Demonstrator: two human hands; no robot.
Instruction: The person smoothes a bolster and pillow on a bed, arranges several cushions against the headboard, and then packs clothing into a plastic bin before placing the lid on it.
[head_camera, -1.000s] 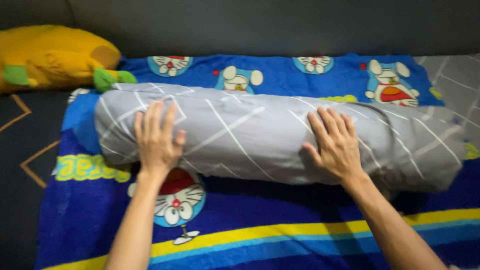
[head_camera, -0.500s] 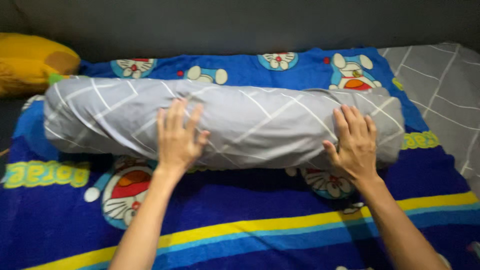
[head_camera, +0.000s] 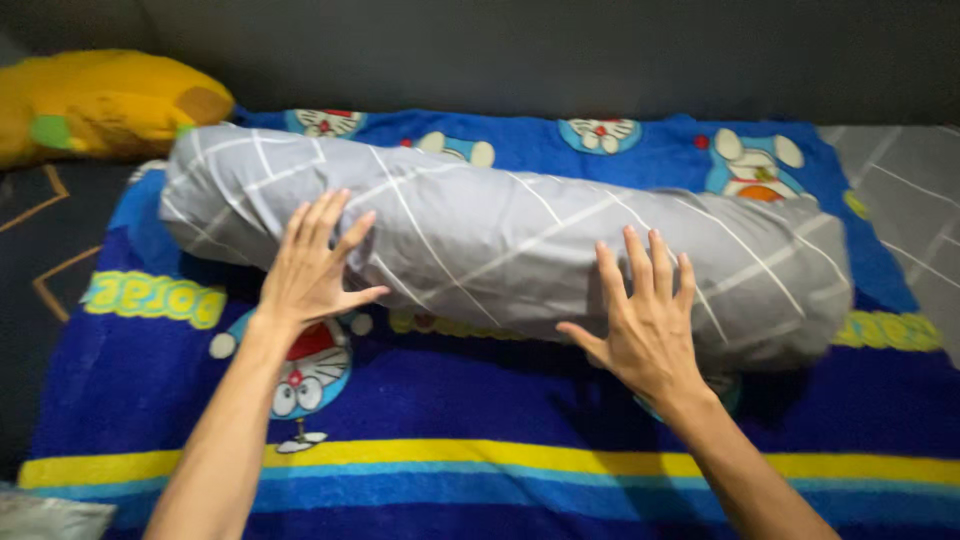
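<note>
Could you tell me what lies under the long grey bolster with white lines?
The long grey bolster with white lines lies on a blue cartoon-print blanket; the blanket's pattern directly beneath it is covered.

The bolster (head_camera: 520, 250) blocks the way across the blanket (head_camera: 480, 400). In front of it the blanket is free. A yellow pillow (head_camera: 100, 100) stands at far left.

We've got the bolster (head_camera: 520, 240) lying crosswise on the blanket (head_camera: 480, 420), left end a bit farther back. Our left hand (head_camera: 310, 270) and right hand (head_camera: 645, 320) sit flat against its near side. A cushion (head_camera: 100, 100) sits behind its left end, off the blanket.
</note>
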